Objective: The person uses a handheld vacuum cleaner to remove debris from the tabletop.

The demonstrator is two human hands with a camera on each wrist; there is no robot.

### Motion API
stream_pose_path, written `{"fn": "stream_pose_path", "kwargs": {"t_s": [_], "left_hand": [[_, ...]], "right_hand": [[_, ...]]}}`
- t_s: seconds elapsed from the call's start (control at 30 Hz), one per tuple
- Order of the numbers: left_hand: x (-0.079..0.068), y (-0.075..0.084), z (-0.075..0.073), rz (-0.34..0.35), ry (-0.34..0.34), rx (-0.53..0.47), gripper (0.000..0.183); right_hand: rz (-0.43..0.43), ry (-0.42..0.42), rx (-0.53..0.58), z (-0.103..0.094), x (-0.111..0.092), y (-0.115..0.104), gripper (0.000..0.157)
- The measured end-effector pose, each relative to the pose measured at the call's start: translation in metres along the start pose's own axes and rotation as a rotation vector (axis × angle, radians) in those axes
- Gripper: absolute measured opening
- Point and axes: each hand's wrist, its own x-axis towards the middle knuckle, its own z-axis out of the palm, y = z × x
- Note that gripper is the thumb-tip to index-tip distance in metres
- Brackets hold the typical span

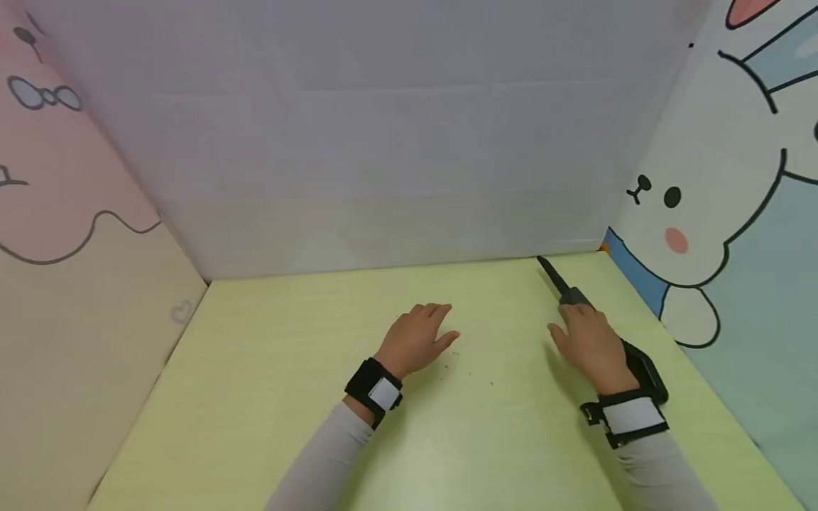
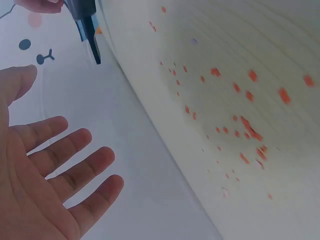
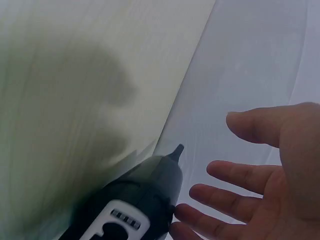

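A black handheld vacuum cleaner with a long narrow nozzle lies at the right side of the table, its tip toward the back wall. My right hand is over its body, hiding the middle part. In the right wrist view the fingers of that hand are spread, with the lower fingertips right at the dark casing. Over the middle of the table hovers my left hand, holding nothing, fingers extended. Small red scraps lie scattered on the table near it.
The pale yellow table meets a plain white back wall. Panels with cartoon drawings stand on the left and on the right, the right one close beside the vacuum cleaner. Both wrists carry black straps.
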Motion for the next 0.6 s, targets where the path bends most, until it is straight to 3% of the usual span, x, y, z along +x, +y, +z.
{"fn": "stream_pose_path", "kwargs": {"t_s": [0.3, 0.47, 0.6], "left_hand": [[0.044, 0.035, 0.005, 0.071, -0.092, 0.110, 0.058], [0.064, 0.051, 0.014, 0.101, -0.105, 0.164, 0.057], [0.077, 0.066, 0.024, 0.105, -0.108, 0.216, 0.055]], "right_hand": [[0.119, 0.028, 0.014, -0.011, -0.021, 0.021, 0.052], [0.243, -0.020, 0.001, -0.017, -0.035, 0.030, 0.056], [0.333, -0.112, -0.006, -0.022, -0.042, 0.035, 0.064]]}}
